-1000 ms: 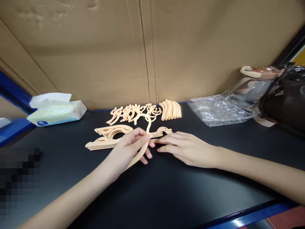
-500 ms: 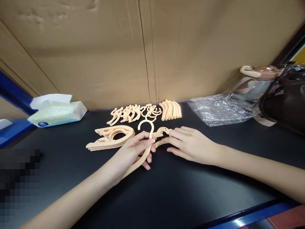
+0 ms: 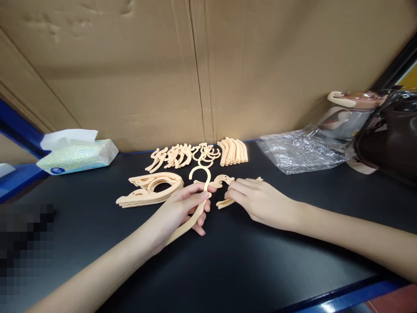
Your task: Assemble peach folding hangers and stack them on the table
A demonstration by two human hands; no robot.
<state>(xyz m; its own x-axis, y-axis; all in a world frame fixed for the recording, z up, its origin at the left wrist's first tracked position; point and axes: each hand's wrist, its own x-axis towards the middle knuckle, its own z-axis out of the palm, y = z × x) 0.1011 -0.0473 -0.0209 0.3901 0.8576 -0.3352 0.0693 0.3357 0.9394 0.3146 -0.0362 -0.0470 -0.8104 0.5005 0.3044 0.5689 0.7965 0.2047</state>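
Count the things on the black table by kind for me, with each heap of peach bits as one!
Peach heaps: 3 (hooks heap, curved bars heap, flat arms stack)
Single peach pieces: 3 (hooked piece in the left hand, curved piece under the right hand, loose piece between)
Tissue pack: 1
Clear plastic bag: 1
Clear jug: 1
Dark bag: 1
Total: 10
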